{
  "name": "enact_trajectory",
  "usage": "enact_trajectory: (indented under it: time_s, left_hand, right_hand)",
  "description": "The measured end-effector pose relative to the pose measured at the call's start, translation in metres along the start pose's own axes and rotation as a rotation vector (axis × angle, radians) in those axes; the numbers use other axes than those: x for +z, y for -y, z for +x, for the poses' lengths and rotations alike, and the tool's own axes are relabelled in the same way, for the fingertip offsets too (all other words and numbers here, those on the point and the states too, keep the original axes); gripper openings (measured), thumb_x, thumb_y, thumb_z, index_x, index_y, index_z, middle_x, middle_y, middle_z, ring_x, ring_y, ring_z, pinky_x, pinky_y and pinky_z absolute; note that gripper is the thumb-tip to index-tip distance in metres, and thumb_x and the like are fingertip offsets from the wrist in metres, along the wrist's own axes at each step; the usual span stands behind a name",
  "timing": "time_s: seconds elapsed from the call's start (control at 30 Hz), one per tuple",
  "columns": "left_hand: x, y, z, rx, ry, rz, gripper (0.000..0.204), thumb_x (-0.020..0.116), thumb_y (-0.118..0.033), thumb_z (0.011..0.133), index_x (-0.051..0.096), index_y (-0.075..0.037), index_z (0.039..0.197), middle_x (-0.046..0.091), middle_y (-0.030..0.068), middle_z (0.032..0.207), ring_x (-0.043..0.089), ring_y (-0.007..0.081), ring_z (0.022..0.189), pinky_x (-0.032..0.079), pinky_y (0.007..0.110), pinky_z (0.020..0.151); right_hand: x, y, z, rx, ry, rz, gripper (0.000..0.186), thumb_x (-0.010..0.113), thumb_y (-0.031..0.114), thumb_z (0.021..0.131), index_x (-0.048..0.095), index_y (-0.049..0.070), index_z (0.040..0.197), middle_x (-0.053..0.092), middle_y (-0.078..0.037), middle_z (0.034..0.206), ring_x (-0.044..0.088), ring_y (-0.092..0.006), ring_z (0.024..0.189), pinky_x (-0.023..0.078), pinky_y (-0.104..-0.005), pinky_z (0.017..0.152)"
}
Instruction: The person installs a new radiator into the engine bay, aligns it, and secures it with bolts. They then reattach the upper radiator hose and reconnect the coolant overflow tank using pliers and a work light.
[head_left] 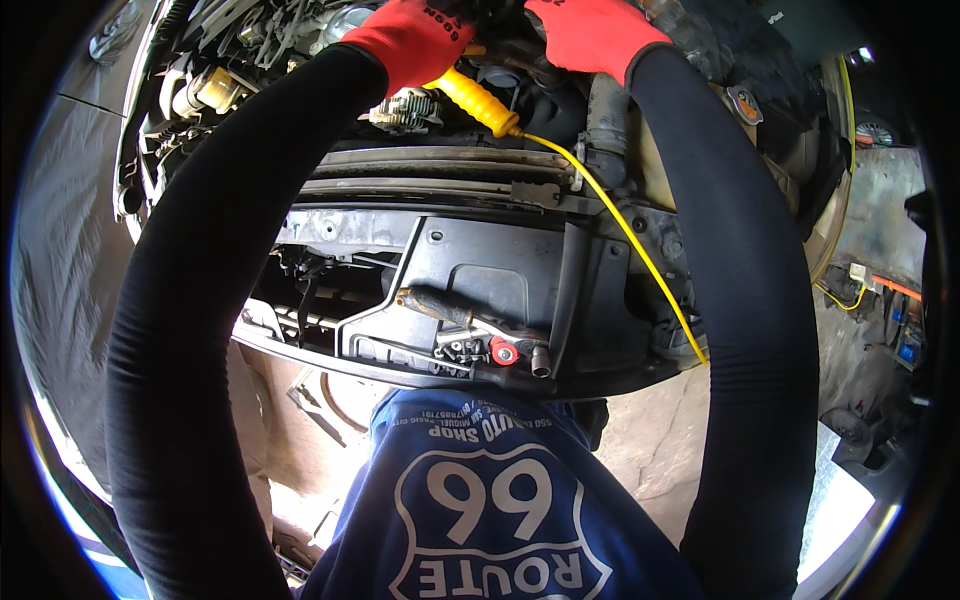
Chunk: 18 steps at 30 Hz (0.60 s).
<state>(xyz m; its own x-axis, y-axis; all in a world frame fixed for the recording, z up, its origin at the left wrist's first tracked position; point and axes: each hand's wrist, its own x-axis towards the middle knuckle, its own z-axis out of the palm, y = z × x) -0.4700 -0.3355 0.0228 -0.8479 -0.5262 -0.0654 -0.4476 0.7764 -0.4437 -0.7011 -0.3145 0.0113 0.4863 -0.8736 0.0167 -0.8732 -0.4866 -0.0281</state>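
Both hands wear red gloves and reach over the open engine bay (548, 100) of a vehicle. The left hand (415, 42) carries dark printed characters across the back of its glove; the right hand (592, 38), a little apart from it, shows a scrap of dark print near the upper edge. Their fingers are cut off or lost in shadow there, so I cannot tell whether either is spread or closed on something.

A ribbed yellow handle (478, 102) slants out just below the left hand, perhaps touching it, and its yellow cord (620, 215) runs down toward the right sleeve (745, 230).

On the black plastic cover (490, 245) lie a worn-gripped ratchet wrench (435, 304), a red round piece (503, 351) and small metal hardware (460, 348). The wearer's blue shirt (610, 520) bears white lettering and numerals around a shield outline, upside down here.
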Motion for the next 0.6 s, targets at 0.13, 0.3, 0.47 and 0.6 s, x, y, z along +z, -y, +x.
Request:
enact_trajectory:
  time_s: [0.13,0.3,0.47,0.6]
  left_hand:
    - [-0.001,0.002,-0.002,-0.069,0.102,0.014,0.028,0.068,-0.018,0.084,0.071,-0.011,0.111,0.068,0.0090,0.112,0.064,0.0297,0.110,0.051,0.039,0.095]
    - [-0.006,0.011,-0.024,-0.170,0.032,0.176,0.020,0.059,-0.021,0.088,0.072,-0.012,0.099,0.071,0.0067,0.102,0.065,0.0269,0.102,0.049,0.039,0.087]
    - [-0.009,0.014,-0.134,-0.684,-0.108,-0.396,0.038,0.067,-0.012,0.081,0.065,-0.007,0.119,0.066,0.0146,0.116,0.063,0.0343,0.111,0.050,0.040,0.094]
    - [0.003,-0.050,-0.235,-1.062,-0.520,-0.816,0.035,0.060,-0.003,0.080,0.069,-0.003,0.114,0.064,0.0229,0.123,0.062,0.0372,0.115,0.050,0.041,0.096]
  right_hand:
    - [0.009,-0.002,0.006,0.069,-0.036,0.056,0.035,0.053,0.015,0.088,0.062,0.008,0.121,0.068,-0.015,0.122,0.065,-0.0338,0.112,0.054,-0.0448,0.092]
    - [0.013,-0.005,0.003,0.091,-0.217,0.031,0.041,0.056,0.018,0.086,0.062,0.008,0.126,0.067,-0.016,0.122,0.063,-0.0335,0.115,0.051,-0.0445,0.097]
    - [-0.011,-0.006,0.019,0.094,0.281,-0.268,0.044,0.057,0.021,0.088,0.061,0.007,0.129,0.067,-0.017,0.123,0.061,-0.0341,0.117,0.047,-0.0443,0.102]
    - [-0.014,-0.007,0.035,-0.021,0.200,-0.322,0.035,0.056,0.017,0.087,0.064,0.008,0.119,0.069,-0.016,0.117,0.063,-0.0326,0.113,0.049,-0.0451,0.098]
